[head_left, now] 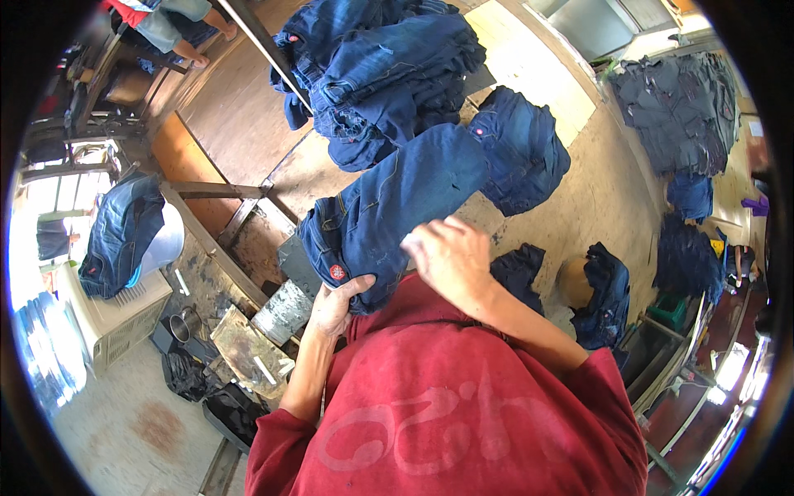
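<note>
A folded pair of dark blue jeans (405, 186) stretches in front of me, its waistband end toward my body. My left hand (339, 302) is closed on that end, beside a round red tag (337, 273). Above the near edge of the jeans is my right hand (451, 256), its fingers curled together and slightly blurred. Whether the right fingertips hold anything is too small to see. Just beyond lies a big pile of jeans (389, 74), with another folded pair (519, 149) to its right.
A slanting metal pole (269, 54) rises near the pile. More jeans (124, 236) hang over a white object at left, above a beige box (124, 318). Dark trousers (678, 107) are stacked at far right. Another person's legs (178, 29) show at upper left.
</note>
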A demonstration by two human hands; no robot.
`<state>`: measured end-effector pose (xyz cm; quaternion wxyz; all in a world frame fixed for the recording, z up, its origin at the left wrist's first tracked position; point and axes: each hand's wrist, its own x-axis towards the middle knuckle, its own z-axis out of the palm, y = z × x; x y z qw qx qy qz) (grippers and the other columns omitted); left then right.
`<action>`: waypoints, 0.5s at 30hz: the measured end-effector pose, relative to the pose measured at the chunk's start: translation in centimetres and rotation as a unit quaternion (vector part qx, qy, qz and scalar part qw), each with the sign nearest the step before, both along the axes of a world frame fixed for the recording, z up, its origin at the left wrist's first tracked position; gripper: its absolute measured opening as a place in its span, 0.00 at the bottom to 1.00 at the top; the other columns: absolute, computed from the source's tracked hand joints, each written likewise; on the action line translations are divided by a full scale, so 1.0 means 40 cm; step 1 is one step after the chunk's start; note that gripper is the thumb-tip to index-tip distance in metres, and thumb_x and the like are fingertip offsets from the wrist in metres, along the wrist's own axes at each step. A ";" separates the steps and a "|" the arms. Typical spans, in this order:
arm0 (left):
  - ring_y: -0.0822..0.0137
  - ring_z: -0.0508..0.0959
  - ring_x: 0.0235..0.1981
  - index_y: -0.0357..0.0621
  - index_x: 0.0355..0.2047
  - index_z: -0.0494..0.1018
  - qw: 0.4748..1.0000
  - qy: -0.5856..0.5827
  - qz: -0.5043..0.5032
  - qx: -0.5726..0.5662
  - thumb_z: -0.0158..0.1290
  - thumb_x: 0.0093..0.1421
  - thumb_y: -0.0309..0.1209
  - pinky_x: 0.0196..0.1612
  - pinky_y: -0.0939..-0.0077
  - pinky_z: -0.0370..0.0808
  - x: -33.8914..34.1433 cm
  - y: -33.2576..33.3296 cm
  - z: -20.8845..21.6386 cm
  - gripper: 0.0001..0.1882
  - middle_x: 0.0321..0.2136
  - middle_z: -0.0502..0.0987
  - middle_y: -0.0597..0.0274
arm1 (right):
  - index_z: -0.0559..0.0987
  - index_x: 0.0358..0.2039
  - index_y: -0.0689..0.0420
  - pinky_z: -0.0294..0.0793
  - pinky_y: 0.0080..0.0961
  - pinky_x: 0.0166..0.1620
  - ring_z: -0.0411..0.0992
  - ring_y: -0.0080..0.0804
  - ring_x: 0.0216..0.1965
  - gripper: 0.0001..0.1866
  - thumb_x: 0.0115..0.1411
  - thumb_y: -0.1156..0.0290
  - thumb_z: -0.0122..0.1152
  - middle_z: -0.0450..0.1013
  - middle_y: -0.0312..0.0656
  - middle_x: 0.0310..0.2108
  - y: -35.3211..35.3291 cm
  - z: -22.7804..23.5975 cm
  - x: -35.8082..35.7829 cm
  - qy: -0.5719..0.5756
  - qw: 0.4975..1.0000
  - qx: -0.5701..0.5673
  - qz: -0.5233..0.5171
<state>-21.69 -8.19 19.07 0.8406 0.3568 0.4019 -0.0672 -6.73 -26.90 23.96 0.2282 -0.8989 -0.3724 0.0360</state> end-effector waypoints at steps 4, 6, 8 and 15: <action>0.54 0.87 0.52 0.34 0.60 0.78 0.999 0.009 0.043 -0.024 0.64 0.57 0.14 0.59 0.55 0.85 0.007 -0.004 0.005 0.28 0.53 0.86 0.52 | 0.86 0.37 0.44 0.73 0.35 0.40 0.74 0.34 0.36 0.07 0.65 0.58 0.73 0.77 0.29 0.32 -0.001 -0.036 0.049 -0.038 0.991 0.091 0.095; 0.54 0.87 0.51 0.34 0.59 0.79 0.998 0.011 0.043 -0.042 0.64 0.57 0.13 0.59 0.56 0.85 0.009 -0.002 0.006 0.28 0.52 0.86 0.52 | 0.88 0.41 0.41 0.69 0.34 0.45 0.71 0.31 0.41 0.07 0.64 0.58 0.73 0.75 0.27 0.34 0.003 -0.047 0.064 -0.061 0.978 0.105 0.168; 0.54 0.87 0.51 0.34 0.59 0.79 0.997 0.004 0.042 -0.059 0.63 0.56 0.13 0.59 0.56 0.85 0.009 0.001 0.005 0.28 0.52 0.86 0.51 | 0.88 0.41 0.42 0.69 0.35 0.45 0.72 0.31 0.41 0.08 0.64 0.57 0.72 0.75 0.27 0.34 0.011 -0.049 0.076 -0.060 0.972 0.099 0.203; 0.55 0.88 0.51 0.33 0.58 0.79 0.997 0.005 0.038 -0.072 0.62 0.56 0.12 0.59 0.55 0.85 0.001 0.004 -0.006 0.28 0.52 0.86 0.50 | 0.88 0.40 0.41 0.68 0.35 0.44 0.70 0.29 0.37 0.09 0.63 0.54 0.73 0.73 0.25 0.31 0.042 -0.029 0.119 -0.113 0.956 0.100 0.253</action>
